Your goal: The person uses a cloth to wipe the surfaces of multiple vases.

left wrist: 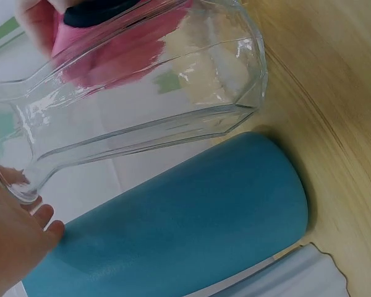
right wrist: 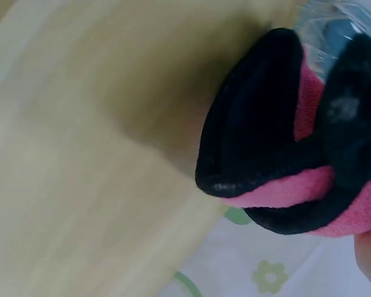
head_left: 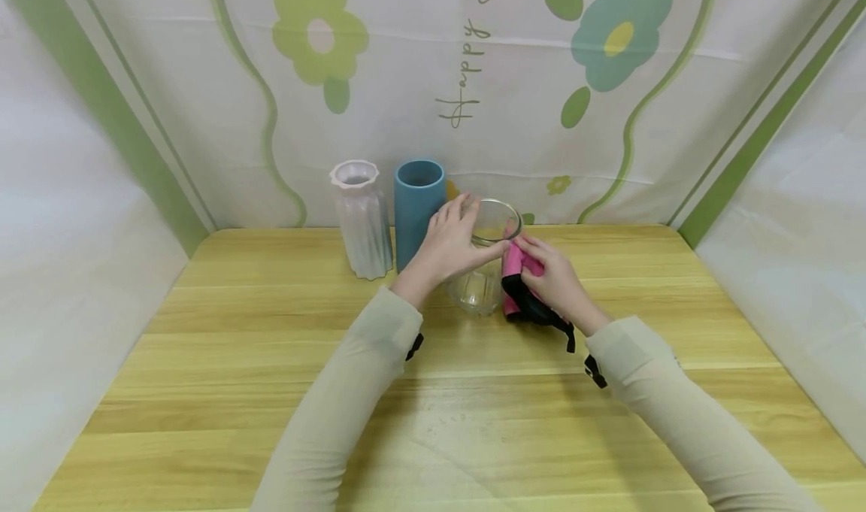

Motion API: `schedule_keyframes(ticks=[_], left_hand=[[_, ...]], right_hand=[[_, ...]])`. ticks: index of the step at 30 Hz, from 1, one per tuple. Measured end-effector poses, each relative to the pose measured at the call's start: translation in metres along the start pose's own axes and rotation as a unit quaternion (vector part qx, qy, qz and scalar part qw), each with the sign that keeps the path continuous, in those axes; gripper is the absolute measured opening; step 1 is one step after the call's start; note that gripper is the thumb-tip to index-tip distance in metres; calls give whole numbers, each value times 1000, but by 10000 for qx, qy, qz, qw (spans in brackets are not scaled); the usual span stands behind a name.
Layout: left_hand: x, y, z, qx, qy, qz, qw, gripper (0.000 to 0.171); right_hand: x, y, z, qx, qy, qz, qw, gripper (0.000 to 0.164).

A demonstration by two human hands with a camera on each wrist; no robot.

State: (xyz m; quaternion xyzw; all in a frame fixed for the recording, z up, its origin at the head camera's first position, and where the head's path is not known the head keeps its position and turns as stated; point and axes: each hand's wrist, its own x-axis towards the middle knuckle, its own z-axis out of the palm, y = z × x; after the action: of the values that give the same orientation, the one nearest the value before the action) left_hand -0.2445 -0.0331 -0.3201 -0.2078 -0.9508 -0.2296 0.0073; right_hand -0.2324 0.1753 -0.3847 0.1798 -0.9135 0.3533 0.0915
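Note:
A clear glass vase (head_left: 476, 290) with a flared rim stands on the table. My left hand (head_left: 449, 245) grips it near the rim, the thumb on the near side and the fingers on the far side. In the left wrist view those fingers lie at the neck of the glass vase (left wrist: 142, 111). My right hand (head_left: 556, 275) holds a folded pink cloth with black trim (head_left: 514, 260) against the vase's right side. Up close in the right wrist view, the pink cloth (right wrist: 309, 105) has a fuzzy surface and thick black edging; most of the right hand is out of frame.
Just left of the glass vase stands a tall blue vase (head_left: 414, 219), and beside that a white ribbed vase (head_left: 364, 226). Behind them hangs a flower-print curtain (head_left: 406, 83). The wooden table (head_left: 237, 384) extends toward me.

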Motion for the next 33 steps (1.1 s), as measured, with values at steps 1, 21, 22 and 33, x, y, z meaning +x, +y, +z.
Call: schedule_keyframes(ticks=[1,21,22,33], left_hand=[[0,1,0,-4,43,-40,10000,95],[-3,6,0,441,275,-48,9986,89],[-3,5,0,454,262,-25,9986,89],[-1,2,-6,365,-57,156,9992,86]], right_hand=[[-1,2,2,-21,-38,-13,10000,56],[-7,15,9,-349,-155,-336,9987,58],[-6,13,7,-288,-109,-335,9990,58],[5,-9,-9,-54,417,-361,9985,50]])
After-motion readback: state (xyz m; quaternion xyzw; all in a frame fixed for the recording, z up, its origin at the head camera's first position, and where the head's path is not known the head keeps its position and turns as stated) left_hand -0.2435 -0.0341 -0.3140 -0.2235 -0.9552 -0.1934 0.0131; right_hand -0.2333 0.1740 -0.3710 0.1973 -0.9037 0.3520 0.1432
